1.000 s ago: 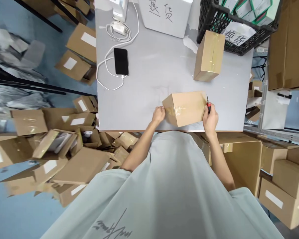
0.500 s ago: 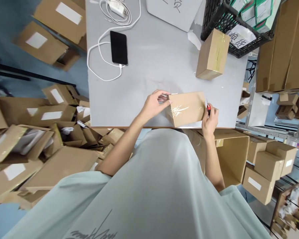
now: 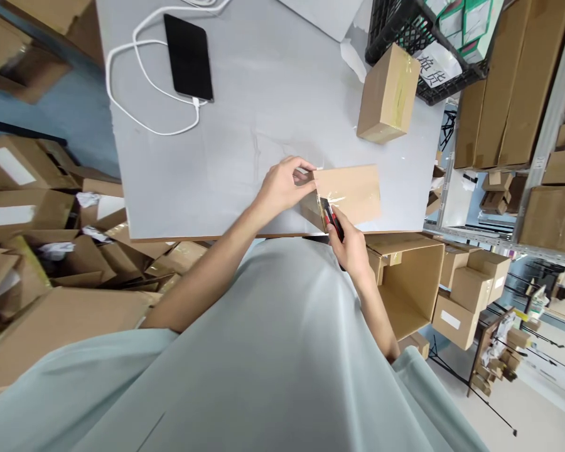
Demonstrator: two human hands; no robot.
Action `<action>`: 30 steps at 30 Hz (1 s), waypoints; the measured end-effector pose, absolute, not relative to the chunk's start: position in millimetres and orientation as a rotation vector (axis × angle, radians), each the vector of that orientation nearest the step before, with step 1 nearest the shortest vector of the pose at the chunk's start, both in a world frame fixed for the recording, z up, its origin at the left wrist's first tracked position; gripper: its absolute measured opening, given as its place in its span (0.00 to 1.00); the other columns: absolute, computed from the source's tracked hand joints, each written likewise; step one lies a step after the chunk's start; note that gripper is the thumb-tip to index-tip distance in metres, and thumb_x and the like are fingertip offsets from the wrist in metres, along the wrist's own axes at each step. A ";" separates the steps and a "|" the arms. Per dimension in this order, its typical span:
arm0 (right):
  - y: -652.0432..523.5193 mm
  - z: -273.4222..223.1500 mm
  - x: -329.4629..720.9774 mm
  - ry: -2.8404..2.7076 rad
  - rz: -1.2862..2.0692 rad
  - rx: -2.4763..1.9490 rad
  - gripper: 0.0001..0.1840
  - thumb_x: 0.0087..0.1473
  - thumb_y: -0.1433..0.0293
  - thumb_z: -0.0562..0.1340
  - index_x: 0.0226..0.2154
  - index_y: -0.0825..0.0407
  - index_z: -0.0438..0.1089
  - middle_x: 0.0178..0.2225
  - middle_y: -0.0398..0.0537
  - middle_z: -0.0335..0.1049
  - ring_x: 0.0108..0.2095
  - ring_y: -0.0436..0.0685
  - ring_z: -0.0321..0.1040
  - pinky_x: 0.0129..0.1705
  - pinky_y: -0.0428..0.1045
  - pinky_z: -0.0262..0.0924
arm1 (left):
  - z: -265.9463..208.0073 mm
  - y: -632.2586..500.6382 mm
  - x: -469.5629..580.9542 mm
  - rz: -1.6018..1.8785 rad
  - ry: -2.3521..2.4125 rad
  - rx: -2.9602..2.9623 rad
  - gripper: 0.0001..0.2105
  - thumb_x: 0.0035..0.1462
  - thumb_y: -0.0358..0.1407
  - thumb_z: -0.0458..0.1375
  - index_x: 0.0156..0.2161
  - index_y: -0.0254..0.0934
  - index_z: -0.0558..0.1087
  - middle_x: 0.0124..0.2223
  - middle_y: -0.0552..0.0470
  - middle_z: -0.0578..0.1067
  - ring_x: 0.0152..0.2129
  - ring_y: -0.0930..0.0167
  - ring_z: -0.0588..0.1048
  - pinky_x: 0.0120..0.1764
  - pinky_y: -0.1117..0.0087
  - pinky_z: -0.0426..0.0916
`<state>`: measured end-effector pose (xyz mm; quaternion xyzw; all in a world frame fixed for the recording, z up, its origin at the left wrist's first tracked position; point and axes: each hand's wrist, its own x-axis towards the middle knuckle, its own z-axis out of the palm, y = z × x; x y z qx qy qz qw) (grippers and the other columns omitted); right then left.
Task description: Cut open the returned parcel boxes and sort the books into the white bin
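A small brown cardboard box (image 3: 355, 188) lies at the front edge of the grey table, with clear tape on its left part. My left hand (image 3: 285, 182) grips the box by its far left corner, thumb on the near side and fingers behind. In my right hand (image 3: 351, 245) is a red and black utility knife (image 3: 332, 221). Its tip rests at the taped left edge of the box; whether the blade has gone into the cardboard I cannot tell.
Another taped box (image 3: 388, 94) stands at the back right beside a black plastic crate (image 3: 433, 63) of green-and-white packets. A black phone (image 3: 188, 58) with a white cable lies at the left. Cardboard boxes (image 3: 70, 320) crowd the floor on the left; an open carton (image 3: 407, 282) stands below the table's right.
My right hand has brought the knife from the box's right end across to its left edge. My left hand keeps its hold at the left corner. The camera view has shifted.
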<state>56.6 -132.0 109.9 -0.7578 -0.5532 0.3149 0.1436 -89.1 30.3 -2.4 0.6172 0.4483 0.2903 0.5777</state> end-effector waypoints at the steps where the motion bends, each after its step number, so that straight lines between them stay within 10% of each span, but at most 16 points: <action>1: -129.5 110.5 53.5 -1.619 0.897 -2.189 0.29 0.77 0.60 0.53 0.75 0.42 0.64 0.65 0.52 0.78 0.62 0.67 0.79 0.62 0.62 0.75 | -1.9 30.3 -89.2 0.678 1.047 1.448 0.14 0.59 0.38 0.71 0.50 0.42 0.80 0.52 0.51 0.82 0.44 0.64 0.83 0.57 0.57 0.80; 30: -107.9 132.4 16.2 -1.891 0.690 -2.713 0.32 0.79 0.67 0.47 0.79 0.44 0.58 0.49 0.55 0.79 0.41 0.61 0.78 0.44 0.50 0.68 | 10.7 33.1 -96.4 0.655 1.000 1.418 0.12 0.59 0.39 0.70 0.47 0.43 0.80 0.56 0.50 0.84 0.45 0.63 0.85 0.55 0.59 0.80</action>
